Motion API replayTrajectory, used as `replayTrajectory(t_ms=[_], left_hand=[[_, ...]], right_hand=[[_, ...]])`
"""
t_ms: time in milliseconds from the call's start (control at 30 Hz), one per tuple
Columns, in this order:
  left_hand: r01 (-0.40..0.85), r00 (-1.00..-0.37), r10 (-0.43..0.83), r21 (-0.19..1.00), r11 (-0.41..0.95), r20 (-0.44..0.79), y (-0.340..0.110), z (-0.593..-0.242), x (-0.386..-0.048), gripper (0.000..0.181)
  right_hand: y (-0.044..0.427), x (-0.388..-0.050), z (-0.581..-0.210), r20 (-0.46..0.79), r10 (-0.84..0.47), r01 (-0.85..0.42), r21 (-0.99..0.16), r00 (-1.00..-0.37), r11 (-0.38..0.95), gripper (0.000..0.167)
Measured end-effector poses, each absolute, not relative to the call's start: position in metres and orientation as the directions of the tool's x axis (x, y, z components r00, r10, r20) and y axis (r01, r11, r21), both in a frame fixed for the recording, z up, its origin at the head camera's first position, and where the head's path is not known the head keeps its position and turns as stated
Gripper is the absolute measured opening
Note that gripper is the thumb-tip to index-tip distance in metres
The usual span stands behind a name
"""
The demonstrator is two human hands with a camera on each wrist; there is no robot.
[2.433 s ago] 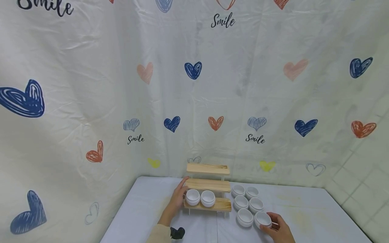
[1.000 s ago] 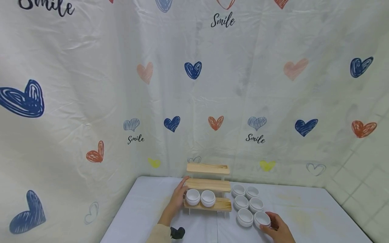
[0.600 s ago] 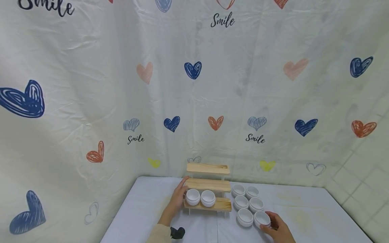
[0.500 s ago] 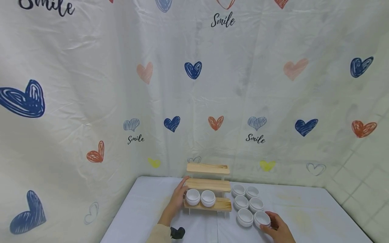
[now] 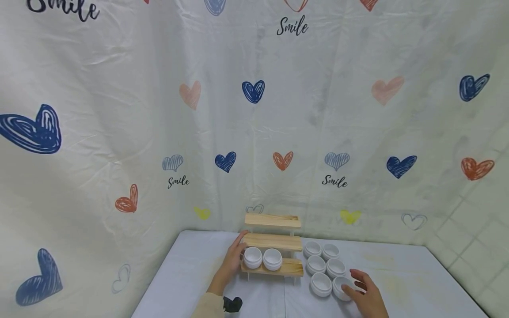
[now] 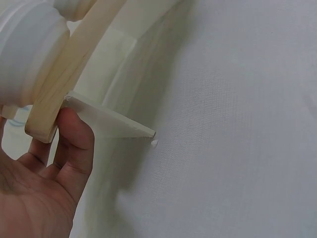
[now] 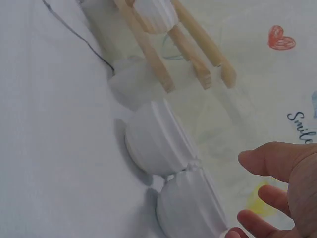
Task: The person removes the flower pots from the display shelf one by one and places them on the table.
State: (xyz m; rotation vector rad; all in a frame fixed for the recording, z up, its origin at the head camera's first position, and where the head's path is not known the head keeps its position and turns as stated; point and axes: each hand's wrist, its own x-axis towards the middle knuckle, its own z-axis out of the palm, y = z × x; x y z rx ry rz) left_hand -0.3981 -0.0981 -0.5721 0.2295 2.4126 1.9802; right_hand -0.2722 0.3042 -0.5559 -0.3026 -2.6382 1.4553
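In the head view my left hand (image 5: 230,263) grips the left end of a three-tier wooden display stand (image 5: 273,241). The left wrist view shows its fingers round the end of the lowest board (image 6: 45,116), near a pale support leg (image 6: 111,119). Two white bowls (image 5: 252,258) sit side by side on the lowest tier. My right hand (image 5: 369,298) hovers with spread fingers over the nearest right bowl (image 5: 339,289) of a group on the table. In the right wrist view its thumb and fingers stand apart with nothing between them.
Several more white bowls (image 5: 316,265) stand in two columns right of the stand. A white cloth covers the table (image 5: 391,276). Behind it hangs a backdrop (image 5: 298,110) printed with hearts. A dark heart shape (image 5: 232,304) lies near the left forearm.
My right hand has let go of the nearest right bowl; its fingers have lifted and spread. That bowl sits slightly further left than at first. The left hand and stand have stayed put.
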Motion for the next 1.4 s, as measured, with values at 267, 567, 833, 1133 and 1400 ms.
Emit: replayTrajectory(t_ms=[267, 567, 833, 1133, 1400], left_hand=[[0.101, -0.99, 0.117, 0.977, 0.187, 0.08, -0.098, -0.571, -0.398, 0.051], [0.108, -0.99, 0.106, 0.975, 0.196, 0.088, -0.098, -0.571, -0.397, 0.053], [0.082, -0.993, 0.104, 0.98, 0.181, 0.064, -0.098, -0.573, -0.4, 0.052], [0.09, -0.992, 0.109, 0.978, 0.188, 0.07, -0.098, -0.574, -0.4, 0.052], [0.084, -0.992, 0.104, 0.977, 0.196, 0.065, -0.097, -0.573, -0.399, 0.052]], right_hand=[[0.275, -0.266, -0.525, 0.062, 0.231, 0.065, -0.861, -0.971, 0.504, 0.061], [0.235, -0.269, -0.518, 0.149, 0.175, -0.054, -0.889, -0.973, 0.455, 0.055], [0.2, -0.274, -0.522, 0.18, 0.107, -0.132, -0.928, -0.978, 0.347, 0.051], [0.173, -0.284, -0.53, 0.218, 0.082, -0.186, -0.939, -0.972, 0.29, 0.052], [0.158, -0.293, -0.535, 0.214, 0.056, -0.194, -0.948, -0.975, 0.251, 0.053]])
